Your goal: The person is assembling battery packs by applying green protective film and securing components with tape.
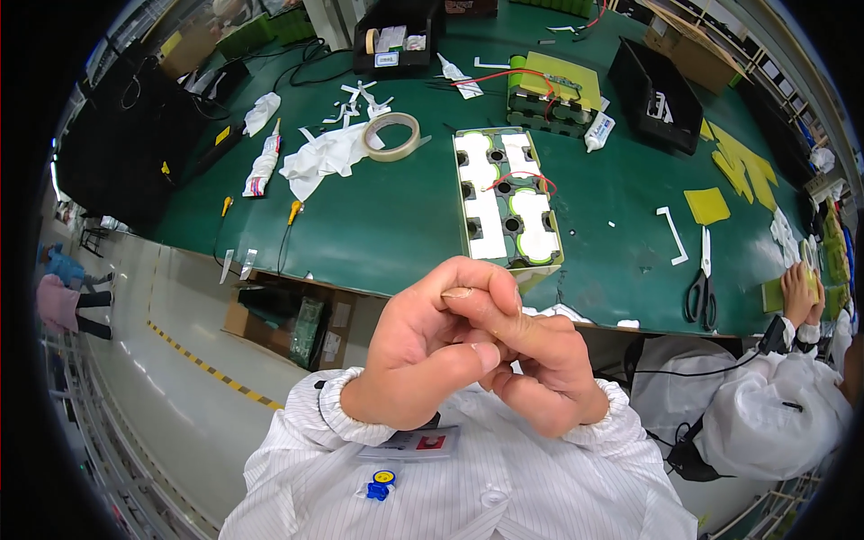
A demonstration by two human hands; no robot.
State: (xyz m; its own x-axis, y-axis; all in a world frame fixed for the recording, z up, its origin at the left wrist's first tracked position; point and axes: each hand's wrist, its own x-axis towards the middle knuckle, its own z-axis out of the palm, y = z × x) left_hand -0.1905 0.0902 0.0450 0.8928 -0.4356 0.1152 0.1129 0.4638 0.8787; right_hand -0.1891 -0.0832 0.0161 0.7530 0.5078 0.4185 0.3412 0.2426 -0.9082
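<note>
My left hand (426, 346) and my right hand (545, 360) meet in front of my chest, at the near edge of the table. Both have curled fingers, and their fingertips press together. Whatever may be pinched between them is hidden or too small to make out. Just beyond my hands stands a battery pack (486, 209) with white pads, round cells and black holders on its top. A thin red wire (522, 177) loops across that top. Neither hand touches the pack.
Left on the green table (378, 234) lie a tape roll (391, 137), crumpled white tissue (322, 162) and a glue tube (263, 164). A second battery pack (553, 94) stands behind. Scissors (701, 288) lie at right, near another person's hands (799, 295).
</note>
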